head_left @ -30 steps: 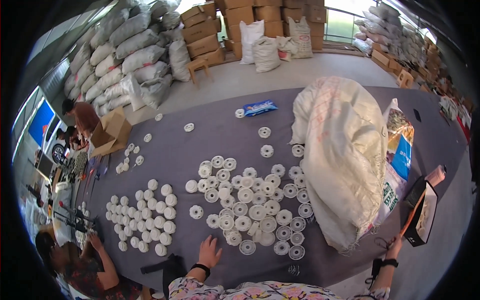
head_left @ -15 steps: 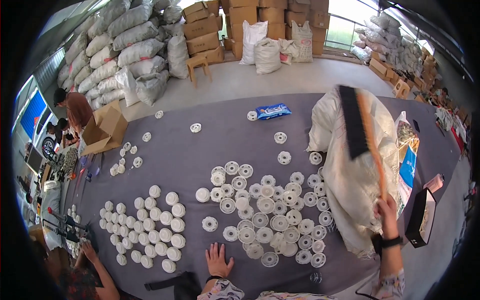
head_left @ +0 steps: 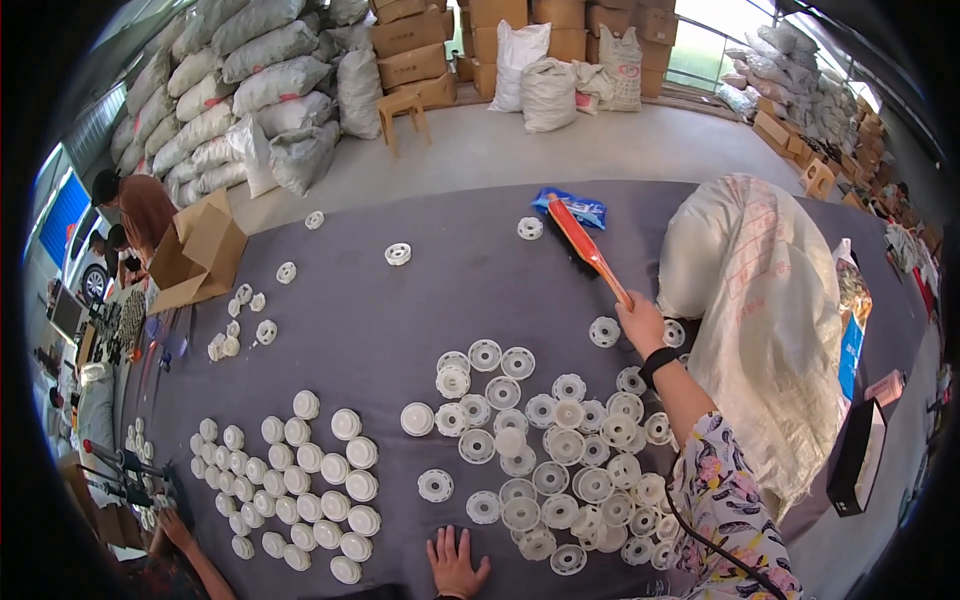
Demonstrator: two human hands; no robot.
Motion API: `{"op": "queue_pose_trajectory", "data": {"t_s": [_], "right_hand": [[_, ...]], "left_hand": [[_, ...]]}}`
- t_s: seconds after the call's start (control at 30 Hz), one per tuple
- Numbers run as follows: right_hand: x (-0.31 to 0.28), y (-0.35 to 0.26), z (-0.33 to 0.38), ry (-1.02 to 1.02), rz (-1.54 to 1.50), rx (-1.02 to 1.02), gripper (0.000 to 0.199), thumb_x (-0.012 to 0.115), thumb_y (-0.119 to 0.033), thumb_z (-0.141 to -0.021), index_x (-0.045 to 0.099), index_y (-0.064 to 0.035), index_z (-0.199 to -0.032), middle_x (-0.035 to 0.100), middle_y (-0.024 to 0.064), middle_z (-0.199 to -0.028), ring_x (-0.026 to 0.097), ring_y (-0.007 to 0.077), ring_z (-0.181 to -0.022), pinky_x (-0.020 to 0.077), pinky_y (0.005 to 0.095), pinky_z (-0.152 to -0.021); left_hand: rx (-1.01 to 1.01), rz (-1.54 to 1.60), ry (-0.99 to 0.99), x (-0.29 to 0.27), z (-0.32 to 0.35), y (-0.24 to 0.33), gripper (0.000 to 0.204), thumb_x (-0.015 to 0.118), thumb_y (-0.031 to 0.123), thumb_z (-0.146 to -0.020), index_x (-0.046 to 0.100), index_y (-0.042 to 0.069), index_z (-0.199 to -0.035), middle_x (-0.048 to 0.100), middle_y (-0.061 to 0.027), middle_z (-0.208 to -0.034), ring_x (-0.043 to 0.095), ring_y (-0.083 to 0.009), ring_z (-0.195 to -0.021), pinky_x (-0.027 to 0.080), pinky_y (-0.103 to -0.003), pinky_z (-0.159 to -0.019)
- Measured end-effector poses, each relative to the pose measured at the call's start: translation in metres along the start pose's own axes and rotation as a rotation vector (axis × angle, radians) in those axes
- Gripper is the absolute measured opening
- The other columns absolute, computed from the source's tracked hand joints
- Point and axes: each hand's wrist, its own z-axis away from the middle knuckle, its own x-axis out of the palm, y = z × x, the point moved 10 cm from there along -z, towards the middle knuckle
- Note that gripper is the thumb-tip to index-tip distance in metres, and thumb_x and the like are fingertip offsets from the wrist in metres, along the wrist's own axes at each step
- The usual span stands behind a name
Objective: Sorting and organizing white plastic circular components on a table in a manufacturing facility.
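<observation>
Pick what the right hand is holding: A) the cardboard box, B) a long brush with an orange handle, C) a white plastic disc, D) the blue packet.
B: the right hand grips the orange handle of a long brush stretched out over the grey table, while the left hand lies flat at the near edge.

Standing on a pale concrete floor [head_left: 560, 150], catching daylight coming through windows [head_left: 700, 40] at the far right. Stacking up along the far wall: grey sacks [head_left: 240, 90] at left, brown cardboard boxes [head_left: 500, 30] in the middle. Sitting nearby, a small wooden stool [head_left: 403, 110].
</observation>
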Motion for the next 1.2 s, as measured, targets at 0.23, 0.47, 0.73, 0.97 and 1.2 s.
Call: {"op": "queue_pose_trajectory", "data": {"t_s": [0.23, 0.47, 0.73, 0.97, 1.2], "right_hand": [[0.036, -0.046, -0.046, -0.108, 0.244, -0.369, 0.029, 0.062, -0.025, -0.08, 0.056, -0.0126, -0.105, 0.065, 0.0134, -0.076, 0.063, 0.0334, -0.074, 0.0494, 0.0451, -0.065], [0.036, -0.05, 0.0, -0.406, 0.201, -0.645, 0.037, 0.064, -0.029, -0.078, 0.058, -0.0167, -0.112, 0.065, 0.0131, -0.076, 0.063, 0.0337, -0.071, 0.0494, 0.0438, -0.063], [-0.024, -0.02, 0.048, -0.342, 0.033, -0.579, 0.037, 0.062, -0.035, -0.08, 0.061, -0.0225, -0.115, 0.067, 0.0097, -0.083, 0.063, 0.0308, -0.073, 0.0498, 0.0406, -0.063], [-0.033, 0.024, -0.04, -0.014, 0.156, -0.156, 0.027, 0.061, -0.032, -0.082, 0.06, -0.0136, -0.102, 0.065, 0.0133, -0.077, 0.063, 0.0337, -0.074, 0.0494, 0.0444, -0.065], [0.003, 0.03, -0.046, -0.322, -0.037, -0.193, 0.028, 0.062, -0.029, -0.083, 0.062, -0.0068, -0.1, 0.063, 0.0085, -0.071, 0.061, 0.0236, -0.063, 0.0478, 0.0373, -0.059]], "left_hand": [[0.024, -0.078, 0.008, 0.007, 0.003, 0.003, 0.073, 0.058, 0.039, -0.078, 0.034, 0.006, -0.139, 0.026, -0.0186, -0.146, 0.018, -0.0353, -0.138, 0.01, -0.053, -0.112], [0.03, -0.068, 0.048, 0.01, -0.005, 0.001, 0.066, 0.06, 0.042, -0.073, 0.048, 0.008, -0.128, 0.036, -0.0179, -0.138, 0.028, -0.035, -0.133, 0.018, -0.057, -0.108], [0.038, -0.018, 0.054, 0.007, -0.003, -0.006, 0.07, 0.06, 0.039, -0.072, 0.044, 0.005, -0.13, 0.034, -0.0222, -0.139, 0.025, -0.0392, -0.133, 0.015, -0.057, -0.108], [0.058, -0.042, 0.075, 0.013, 0.0, 0.001, 0.07, 0.06, 0.041, -0.072, 0.044, 0.005, -0.129, 0.035, -0.0224, -0.138, 0.027, -0.0391, -0.132, 0.016, -0.058, -0.107], [0.023, -0.021, 0.011, 0.006, -0.003, 0.005, 0.072, 0.059, 0.04, -0.075, 0.039, 0.005, -0.134, 0.03, -0.0216, -0.142, 0.023, -0.0385, -0.134, 0.013, -0.056, -0.109]]}}
